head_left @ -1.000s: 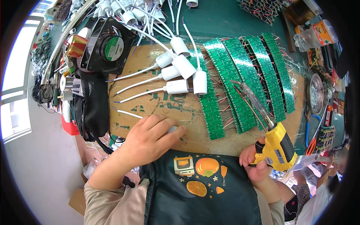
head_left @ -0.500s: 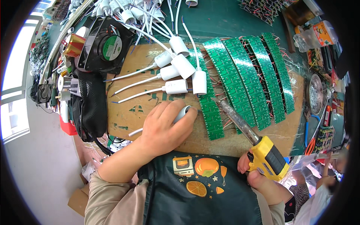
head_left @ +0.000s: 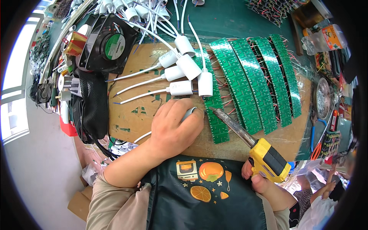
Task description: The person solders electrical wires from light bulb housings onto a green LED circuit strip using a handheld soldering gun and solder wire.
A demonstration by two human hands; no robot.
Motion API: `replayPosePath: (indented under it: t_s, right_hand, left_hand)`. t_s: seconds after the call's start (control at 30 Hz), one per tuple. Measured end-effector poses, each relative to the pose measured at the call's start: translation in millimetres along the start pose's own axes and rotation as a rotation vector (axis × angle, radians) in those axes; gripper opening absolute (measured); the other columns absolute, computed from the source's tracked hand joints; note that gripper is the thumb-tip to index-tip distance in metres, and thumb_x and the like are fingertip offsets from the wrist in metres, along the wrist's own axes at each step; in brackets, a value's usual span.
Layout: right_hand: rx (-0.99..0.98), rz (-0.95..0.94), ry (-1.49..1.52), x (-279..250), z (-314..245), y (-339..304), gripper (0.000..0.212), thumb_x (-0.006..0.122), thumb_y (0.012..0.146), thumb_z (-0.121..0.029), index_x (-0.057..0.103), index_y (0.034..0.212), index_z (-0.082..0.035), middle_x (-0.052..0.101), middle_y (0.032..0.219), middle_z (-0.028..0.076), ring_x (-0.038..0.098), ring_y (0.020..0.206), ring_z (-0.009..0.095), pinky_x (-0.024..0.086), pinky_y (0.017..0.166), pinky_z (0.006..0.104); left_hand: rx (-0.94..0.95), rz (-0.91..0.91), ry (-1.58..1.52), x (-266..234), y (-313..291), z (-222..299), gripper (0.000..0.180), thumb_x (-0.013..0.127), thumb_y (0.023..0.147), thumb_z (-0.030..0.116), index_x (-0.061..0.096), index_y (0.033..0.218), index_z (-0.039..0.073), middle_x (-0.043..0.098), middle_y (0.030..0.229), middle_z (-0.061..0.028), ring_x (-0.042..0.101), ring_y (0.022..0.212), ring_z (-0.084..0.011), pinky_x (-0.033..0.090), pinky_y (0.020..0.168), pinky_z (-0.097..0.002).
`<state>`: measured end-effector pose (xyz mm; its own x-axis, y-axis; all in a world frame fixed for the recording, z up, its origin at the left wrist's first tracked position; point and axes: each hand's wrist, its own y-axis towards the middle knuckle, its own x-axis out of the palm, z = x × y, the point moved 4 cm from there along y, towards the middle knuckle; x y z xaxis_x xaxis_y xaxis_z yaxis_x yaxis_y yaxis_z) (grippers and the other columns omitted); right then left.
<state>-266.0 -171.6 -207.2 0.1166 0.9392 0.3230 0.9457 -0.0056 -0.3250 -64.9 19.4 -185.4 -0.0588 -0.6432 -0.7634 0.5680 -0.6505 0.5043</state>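
My left hand [head_left: 174,124] is closed round a white cylindrical cap with a cable [head_left: 188,114], at the near left edge of a green circuit board strip [head_left: 219,128]. Fingers cover most of the cap; its white cable comes out to the left. In my right hand [head_left: 255,177] is a yellow and black gun-shaped soldering iron [head_left: 270,159]. The iron's metal tip points up and left and lies over that leftmost strip, just right of my left fingers. Beyond my left hand lie several similar white caps [head_left: 181,87] with cables, some over the strip's far end.
More green circuit board strips [head_left: 255,92] with red wires lie side by side on the brown board [head_left: 134,90]. A black fan [head_left: 109,44] and a black mesh bag [head_left: 94,103] stand left. At right are a metal dish [head_left: 323,97] and blue-and-orange-handled tool [head_left: 317,142].
The soldering iron has shifted left and its tip has come slightly nearer, now over the leftmost strip. My left hand has moved slightly right with the white cap.
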Motion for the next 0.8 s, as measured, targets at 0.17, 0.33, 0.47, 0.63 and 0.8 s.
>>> replayPosePath:
  t_s: [0.17, 0.33, 0.47, 0.63, 0.8]
  right_hand:
    - [0.035, 0.056, 0.022, 4, -5, 1, 0.033, 0.068, 0.087, -0.034, 0.056, 0.078, -0.005, 0.050, 0.063, 0.001, 0.047, 0.054, 0.013, 0.039, 0.049, 0.0279]
    - [0.057, 0.107, -0.022, 1, -3, -2, 0.034, 0.068, 0.087, -0.035, 0.056, 0.078, -0.005, 0.051, 0.064, 0.002, 0.048, 0.055, 0.013, 0.039, 0.050, 0.0276]
    - [0.147, 0.084, 0.040, -3, 6, -9, 0.060, 0.075, 0.083, -0.039, 0.046, 0.122, -0.004, 0.050, 0.075, 0.004, 0.050, 0.065, 0.016, 0.043, 0.055, 0.0301]
    - [0.147, 0.082, 0.019, -3, 7, -7, 0.054, 0.075, 0.083, -0.040, 0.047, 0.114, -0.004, 0.050, 0.075, 0.004, 0.051, 0.065, 0.016, 0.043, 0.056, 0.0299]
    - [0.131, 0.078, 0.053, 1, 2, -4, 0.049, 0.073, 0.084, -0.040, 0.047, 0.107, -0.005, 0.051, 0.075, 0.005, 0.051, 0.064, 0.016, 0.044, 0.057, 0.0300]
  left_hand:
    - [0.020, 0.005, 0.032, 1, 2, 3, 0.028, 0.076, 0.065, -0.001, 0.065, 0.089, 0.006, 0.058, 0.090, -0.0097, 0.057, 0.070, -0.0269, 0.047, 0.060, -0.0353]
    - [0.034, 0.002, 0.040, 1, 0, 2, 0.027, 0.076, 0.065, -0.001, 0.065, 0.089, 0.005, 0.058, 0.089, -0.0100, 0.057, 0.069, -0.0270, 0.047, 0.059, -0.0353]
    - [0.046, 0.012, 0.036, 3, 1, 2, 0.027, 0.076, 0.065, -0.002, 0.064, 0.088, 0.004, 0.057, 0.089, -0.0103, 0.056, 0.069, -0.0271, 0.047, 0.059, -0.0355]
    - [0.046, 0.014, 0.034, 3, 0, 1, 0.027, 0.076, 0.065, -0.002, 0.064, 0.089, 0.004, 0.057, 0.089, -0.0105, 0.057, 0.069, -0.0273, 0.047, 0.059, -0.0357]
    - [0.047, 0.019, 0.026, 3, 0, 1, 0.027, 0.076, 0.065, -0.002, 0.065, 0.089, 0.004, 0.057, 0.088, -0.0106, 0.057, 0.069, -0.0274, 0.047, 0.058, -0.0355]
